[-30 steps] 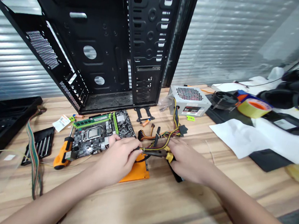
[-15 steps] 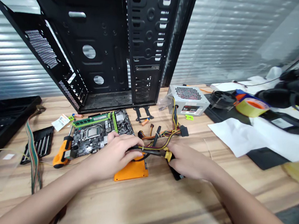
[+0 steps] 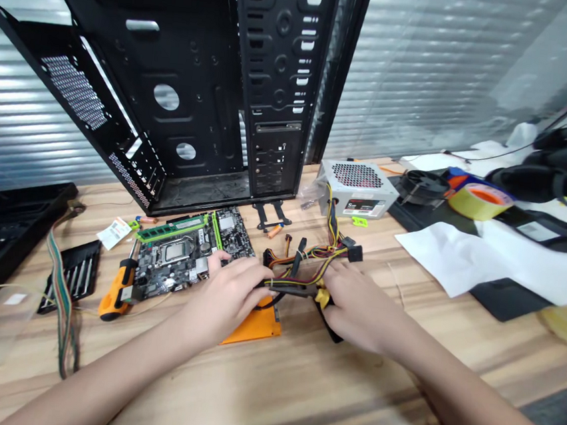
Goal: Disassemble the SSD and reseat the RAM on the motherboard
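My left hand (image 3: pixel 233 294) is closed, thumb against fingers, on the power supply cables (image 3: pixel 301 281), a bundle of yellow, red and black wires. In my right hand (image 3: pixel 355 303) is a pair of pliers (image 3: pixel 323 298) with yellow and black handles. Their dark jaws point left along the bundle, close to my left fingers; whether they bite on anything I cannot tell. The wires run back to a grey power supply (image 3: pixel 360 192). Partly under my left hand lies a flat orange drive (image 3: pixel 257 327). The motherboard (image 3: pixel 174 255), with a green memory stick, lies beyond that hand.
A black computer case (image 3: pixel 194 97) stands open at the back. On the left are an orange screwdriver (image 3: pixel 116 290), a small bit set (image 3: pixel 77 273) and a ribbon cable (image 3: pixel 62 291). A fan (image 3: pixel 421 186), a tape roll (image 3: pixel 480 201) and white paper (image 3: pixel 450 255) lie right.
The black connector end of the cables has shifted slightly right, over my right hand. Both hands keep their grip, and the pliers have moved only a little.
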Demonstrator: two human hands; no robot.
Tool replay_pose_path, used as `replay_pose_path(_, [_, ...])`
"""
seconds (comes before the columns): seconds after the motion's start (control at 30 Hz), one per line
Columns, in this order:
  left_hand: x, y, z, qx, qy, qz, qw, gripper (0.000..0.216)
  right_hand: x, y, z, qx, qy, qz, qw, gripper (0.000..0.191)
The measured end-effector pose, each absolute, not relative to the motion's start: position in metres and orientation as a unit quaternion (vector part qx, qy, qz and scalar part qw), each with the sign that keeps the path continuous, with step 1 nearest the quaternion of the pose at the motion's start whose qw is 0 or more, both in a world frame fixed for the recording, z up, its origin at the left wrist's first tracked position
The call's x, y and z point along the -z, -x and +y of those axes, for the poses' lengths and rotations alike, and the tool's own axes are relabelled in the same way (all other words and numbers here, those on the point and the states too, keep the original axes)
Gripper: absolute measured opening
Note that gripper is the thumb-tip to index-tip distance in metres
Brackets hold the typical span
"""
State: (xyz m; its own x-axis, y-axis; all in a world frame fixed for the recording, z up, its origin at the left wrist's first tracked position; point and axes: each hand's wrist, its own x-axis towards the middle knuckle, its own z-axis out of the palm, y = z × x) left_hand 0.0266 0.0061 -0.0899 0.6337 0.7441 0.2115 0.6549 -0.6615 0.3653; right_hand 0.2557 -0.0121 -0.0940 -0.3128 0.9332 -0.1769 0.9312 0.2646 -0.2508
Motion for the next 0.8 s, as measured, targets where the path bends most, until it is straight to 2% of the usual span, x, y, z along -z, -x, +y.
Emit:
replay_pose_path(0.17, [0.093, -0.027, 0.005, -0.205, -0.906, 0.368, 0.046, 0.017, 0.085, -0.252, -0.019, -0.179, 0.614, -0.769, -0.023, 0.036])
replay_pose_path(0.33, [0.089, -0.028, 0.001, -0.188, -0.91, 0.369, 0.005, 0.017, 0.084, -0.25, -0.022, -0.133, 0.623, -0.77, -0.029, 0.035])
replay_pose_path(0.8, [0.08, -0.017, 0.016, -0.126, -0.908, 0.378, 0.126, 0.008, 0.098, -0.243, 0.001, -0.065, 0.641, -0.764, -0.01, 0.02])
